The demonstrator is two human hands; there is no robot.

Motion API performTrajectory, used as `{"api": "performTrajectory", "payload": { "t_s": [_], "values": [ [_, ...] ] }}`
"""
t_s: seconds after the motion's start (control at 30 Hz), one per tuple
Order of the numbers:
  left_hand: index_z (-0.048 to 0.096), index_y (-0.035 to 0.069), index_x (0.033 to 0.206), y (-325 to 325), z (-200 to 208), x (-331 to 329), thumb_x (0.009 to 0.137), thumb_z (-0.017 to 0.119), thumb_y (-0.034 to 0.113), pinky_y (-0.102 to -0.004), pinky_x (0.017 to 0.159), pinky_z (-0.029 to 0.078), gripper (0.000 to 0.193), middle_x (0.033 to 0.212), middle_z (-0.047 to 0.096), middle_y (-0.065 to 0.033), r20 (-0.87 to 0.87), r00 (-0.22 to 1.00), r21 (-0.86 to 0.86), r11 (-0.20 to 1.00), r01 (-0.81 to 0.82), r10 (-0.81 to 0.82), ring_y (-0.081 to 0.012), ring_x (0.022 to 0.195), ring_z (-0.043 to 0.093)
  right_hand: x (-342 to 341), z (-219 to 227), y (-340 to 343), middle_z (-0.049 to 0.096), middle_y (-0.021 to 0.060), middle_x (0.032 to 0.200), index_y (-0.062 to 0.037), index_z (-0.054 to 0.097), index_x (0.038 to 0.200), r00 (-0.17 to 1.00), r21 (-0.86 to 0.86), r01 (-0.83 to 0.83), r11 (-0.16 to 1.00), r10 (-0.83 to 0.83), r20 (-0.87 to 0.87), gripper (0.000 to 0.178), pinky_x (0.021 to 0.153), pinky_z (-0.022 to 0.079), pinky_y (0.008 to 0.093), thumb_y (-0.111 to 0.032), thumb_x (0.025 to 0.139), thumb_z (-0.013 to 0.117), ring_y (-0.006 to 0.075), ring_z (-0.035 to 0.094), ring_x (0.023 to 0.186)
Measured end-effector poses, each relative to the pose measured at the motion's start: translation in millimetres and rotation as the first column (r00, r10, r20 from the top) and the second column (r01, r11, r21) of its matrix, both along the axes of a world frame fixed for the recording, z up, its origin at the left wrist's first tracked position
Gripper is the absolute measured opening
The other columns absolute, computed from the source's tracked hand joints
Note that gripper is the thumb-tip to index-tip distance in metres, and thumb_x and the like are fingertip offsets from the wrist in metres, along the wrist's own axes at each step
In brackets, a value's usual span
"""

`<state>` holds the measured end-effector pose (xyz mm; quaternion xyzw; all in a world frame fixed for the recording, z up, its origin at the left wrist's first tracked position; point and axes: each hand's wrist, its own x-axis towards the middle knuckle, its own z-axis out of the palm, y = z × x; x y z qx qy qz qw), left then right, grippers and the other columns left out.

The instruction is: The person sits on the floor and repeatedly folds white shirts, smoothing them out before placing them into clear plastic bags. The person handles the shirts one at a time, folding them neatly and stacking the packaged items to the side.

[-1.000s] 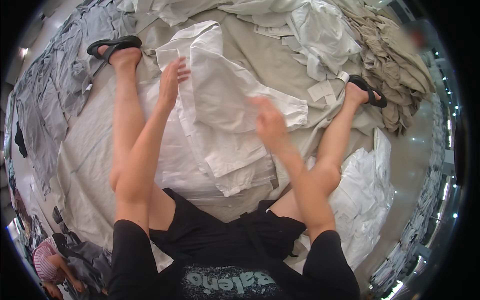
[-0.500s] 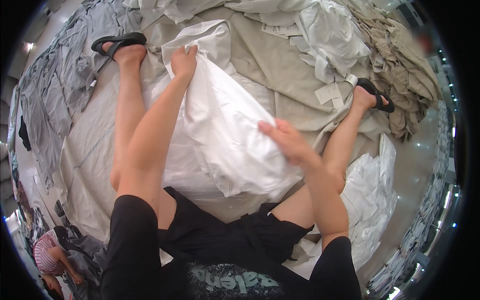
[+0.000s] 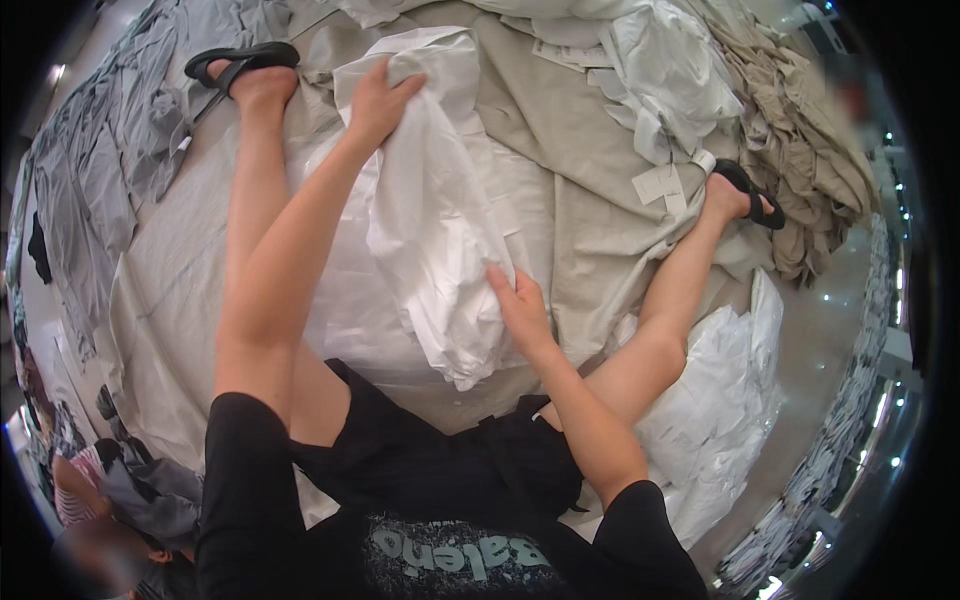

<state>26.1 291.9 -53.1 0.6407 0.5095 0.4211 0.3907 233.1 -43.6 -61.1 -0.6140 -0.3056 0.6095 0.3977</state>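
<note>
A white garment (image 3: 445, 230) lies stretched between my two hands, over clear plastic wrapping on the pale cloth in front of me. Its kind is hard to make out among the folds. At its far end my left hand (image 3: 382, 103) grips the fabric, thumb and fingers spread around a fold. Closer to me, my right hand (image 3: 524, 312) pinches the garment's right edge, with the thumb on top and the other fingers partly hidden. The garment's gathered near end (image 3: 465, 365) rests between my legs.
Grey garments (image 3: 90, 200) are heaped at the left, beige ones (image 3: 800, 150) at the far right. White tagged pieces (image 3: 670, 80) lie at the back. Plastic-wrapped white goods (image 3: 715, 400) sit beside my right leg. Another person (image 3: 85, 490) is at the lower left.
My right hand has moved left and closer to me along the garment, which now hangs narrower and less spread toward the right. My left hand has shifted slightly away from me, its thumb now stretched out.
</note>
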Motion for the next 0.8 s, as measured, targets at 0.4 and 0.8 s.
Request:
{"api": "performTrajectory", "payload": {
  "t_s": [0.4,0.8],
  "values": [
    [0.071,-0.001,0.112,-83,21,-24,0.099,0.074,0.059,-0.0479,0.084,0.055,0.062,0.1,0.076,-0.0248,-0.552,0.831,0.048,0.997,-0.058,0.075,-0.039,0.096,0.073,-4,-24,-31,0.08,0.0045,0.109,0.0047,0.076,0.125,1.0,-0.029,-0.008,1.0,0.009,0.003,0.041,0.088,0.055,0.0283,-0.033,0.109,0.072,0.0089,0.068,0.097],
    [0.07,0.005,0.106,-33,-39,8,0.107,0.063,0.052,-0.0537,0.081,0.052,0.048,0.093,0.076,-0.0215,-0.549,0.824,-0.065,0.99,0.127,-0.142,-0.0439,0.092,0.071,25,3,-21,0.079,0.0138,0.089,0.0017,0.08,0.103,0.847,-0.179,-0.21,0.961,0.271,0.458,0.058,0.076,0.055,0.0382,-0.055,0.105,0.069,0.0223,0.073,0.081]
  ]
}}
